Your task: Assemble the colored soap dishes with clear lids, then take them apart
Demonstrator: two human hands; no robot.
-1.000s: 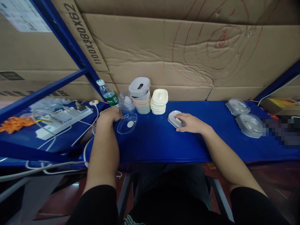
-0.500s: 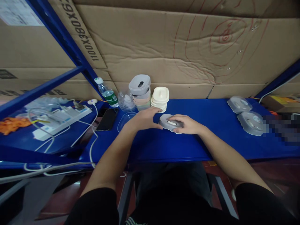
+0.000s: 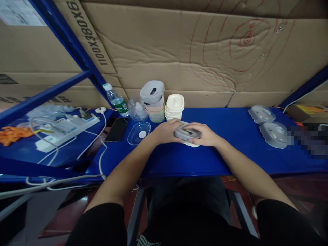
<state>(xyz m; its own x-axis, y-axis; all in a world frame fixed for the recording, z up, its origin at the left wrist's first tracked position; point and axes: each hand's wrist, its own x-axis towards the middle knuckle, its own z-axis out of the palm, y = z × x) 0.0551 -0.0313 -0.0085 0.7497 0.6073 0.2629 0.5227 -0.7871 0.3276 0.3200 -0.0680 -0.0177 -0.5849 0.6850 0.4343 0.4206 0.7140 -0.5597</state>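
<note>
A grey lid (image 3: 189, 131) with an oval slot is between my two hands, over a cream piece (image 3: 191, 145) whose edge shows beneath it. My left hand (image 3: 169, 131) grips the lid's left side. Around its right side my right hand (image 3: 205, 135) is closed, fingers on top. Behind them stands a stack of cream pieces (image 3: 175, 104). Left of that, a grey slotted lid (image 3: 151, 91) tops a stack of containers. A clear lid (image 3: 137, 133) with a white round spot lies left of my left hand.
At the back left are clear lids (image 3: 138, 110), a water bottle (image 3: 118, 102) and a black phone (image 3: 117, 130). Cables and a power strip (image 3: 66, 133) lie farther left. Two covered containers (image 3: 274, 135) sit on the right. A cardboard wall (image 3: 164, 44) stands behind the blue table (image 3: 230, 157).
My left hand has moved right and closed on the grey lid. The lid looks slightly raised and shifted, with more of the cream piece showing below.
</note>
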